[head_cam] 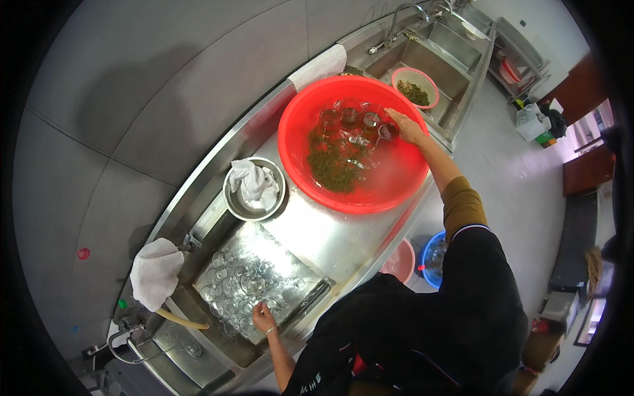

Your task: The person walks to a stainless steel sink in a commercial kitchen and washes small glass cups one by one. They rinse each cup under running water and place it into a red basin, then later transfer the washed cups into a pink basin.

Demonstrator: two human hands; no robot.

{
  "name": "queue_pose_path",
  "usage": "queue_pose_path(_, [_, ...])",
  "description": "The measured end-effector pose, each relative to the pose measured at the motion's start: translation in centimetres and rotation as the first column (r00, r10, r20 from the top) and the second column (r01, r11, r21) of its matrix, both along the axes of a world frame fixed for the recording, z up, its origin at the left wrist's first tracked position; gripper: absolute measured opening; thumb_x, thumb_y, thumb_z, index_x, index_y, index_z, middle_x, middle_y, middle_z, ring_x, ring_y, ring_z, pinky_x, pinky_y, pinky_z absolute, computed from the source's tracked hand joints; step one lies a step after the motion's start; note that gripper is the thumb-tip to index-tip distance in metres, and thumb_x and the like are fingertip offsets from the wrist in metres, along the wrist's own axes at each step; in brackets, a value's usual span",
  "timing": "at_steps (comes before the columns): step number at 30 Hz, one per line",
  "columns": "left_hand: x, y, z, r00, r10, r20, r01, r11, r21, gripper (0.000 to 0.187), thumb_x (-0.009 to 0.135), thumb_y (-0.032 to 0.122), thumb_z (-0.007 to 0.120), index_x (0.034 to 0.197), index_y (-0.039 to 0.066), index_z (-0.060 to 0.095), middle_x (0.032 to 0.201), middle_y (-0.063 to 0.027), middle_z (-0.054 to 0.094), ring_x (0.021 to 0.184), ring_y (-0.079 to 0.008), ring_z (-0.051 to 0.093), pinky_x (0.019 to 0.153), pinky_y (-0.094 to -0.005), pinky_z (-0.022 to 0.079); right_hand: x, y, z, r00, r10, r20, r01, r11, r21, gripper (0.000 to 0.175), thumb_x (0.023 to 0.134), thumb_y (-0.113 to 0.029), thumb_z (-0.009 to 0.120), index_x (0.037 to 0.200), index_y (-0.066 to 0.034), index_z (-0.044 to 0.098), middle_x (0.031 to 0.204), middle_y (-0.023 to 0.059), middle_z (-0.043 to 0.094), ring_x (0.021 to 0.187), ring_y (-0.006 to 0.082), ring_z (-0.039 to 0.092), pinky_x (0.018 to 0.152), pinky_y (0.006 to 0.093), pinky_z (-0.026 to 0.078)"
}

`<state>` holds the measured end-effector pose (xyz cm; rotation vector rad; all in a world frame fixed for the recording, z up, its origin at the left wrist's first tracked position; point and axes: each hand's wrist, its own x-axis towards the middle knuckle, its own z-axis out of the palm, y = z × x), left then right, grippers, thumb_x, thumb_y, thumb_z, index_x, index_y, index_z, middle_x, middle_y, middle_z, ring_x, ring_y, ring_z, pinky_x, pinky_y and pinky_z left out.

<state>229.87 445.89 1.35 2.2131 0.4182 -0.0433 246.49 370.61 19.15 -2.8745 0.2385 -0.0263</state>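
Observation:
In the large red plastic basin, my right hand grips a clear drinking glass by its side. Several more glasses stand in a row beside it. Wet green leaves, probably tea leaves, cover the basin's left and lower part. Down in the steel sink, my left hand has its fingertips at the edge of a pile of clear glasses. Whether those fingers hold a glass cannot be made out.
A steel bowl with a white cloth sits between basin and sink. Another white cloth hangs over the tap. Beyond the basin, a pink-rimmed colander with leaves stands in a second sink. Pink and blue tubs are on the floor.

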Motion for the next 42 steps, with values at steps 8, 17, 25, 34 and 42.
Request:
queue_pose_path(8, [0.1,-5.1,-0.1,0.997,-0.07,0.018,0.072,0.995,-0.072,0.02,0.087,0.013,0.065,0.1,-0.002,0.063,0.084,-0.0089,0.067,0.071,-0.0146,0.063,0.059,-0.0277,0.05,1.2,0.1,-2.9,0.962,-0.086,0.26,0.009,0.959,0.285,0.081,0.072,0.007,0.06,0.144,-0.0089,0.027,0.113,0.0184,0.054,0.11,0.0343,0.053,0.094,0.0413,0.044])
queue_pose_path(17, [-1.5,-8.0,1.6,0.999,-0.034,-0.005,0.033,0.993,-0.111,0.017,0.09,0.013,0.061,0.098,-0.002,0.063,0.079,-0.0075,0.066,0.066,-0.0122,0.061,0.059,-0.0266,0.053,2.5,1.5,-5.6,0.894,-0.237,0.38,0.093,0.928,0.36,0.075,0.08,-0.007,0.065,0.145,-0.0117,0.028,0.087,0.011,0.056,0.08,0.0248,0.06,0.073,0.0347,0.048])
queue_pose_path(25, [-0.8,-9.1,2.1,0.999,-0.001,0.045,0.005,0.994,-0.108,0.019,0.089,0.016,0.062,0.095,-0.001,0.066,0.075,-0.0118,0.067,0.061,-0.0168,0.065,0.057,-0.0279,0.05,2.8,3.8,-6.4,0.863,-0.436,0.256,0.276,0.831,0.484,0.07,0.083,-0.003,0.06,0.144,-0.0136,0.027,0.1,0.0207,0.063,0.095,0.037,0.062,0.082,0.0426,0.049])
queue_pose_path(34, [-1.7,-7.8,2.8,0.992,0.094,0.083,-0.077,0.978,-0.191,0.018,0.092,0.013,0.057,0.096,-0.003,0.065,0.081,-0.0086,0.067,0.07,-0.0111,0.062,0.061,-0.0265,0.051,2.2,6.0,-6.3,0.832,-0.447,0.328,0.313,0.867,0.388,0.063,0.084,-0.008,0.056,0.142,-0.0125,0.032,0.086,0.0189,0.065,0.081,0.0372,0.064,0.073,0.0461,0.05])
queue_pose_path(42, [-2.6,-6.6,1.2,0.972,0.209,0.103,-0.175,0.946,-0.272,0.018,0.093,0.012,0.055,0.097,-0.003,0.064,0.087,-0.0113,0.069,0.072,-0.0147,0.065,0.064,-0.0276,0.053,4.5,9.9,-3.9,0.99,0.122,-0.065,-0.137,0.917,-0.375,0.059,0.082,-0.023,0.056,0.131,0.0039,0.04,0.073,0.019,0.065,0.065,0.0332,0.065,0.06,0.0437,0.052])
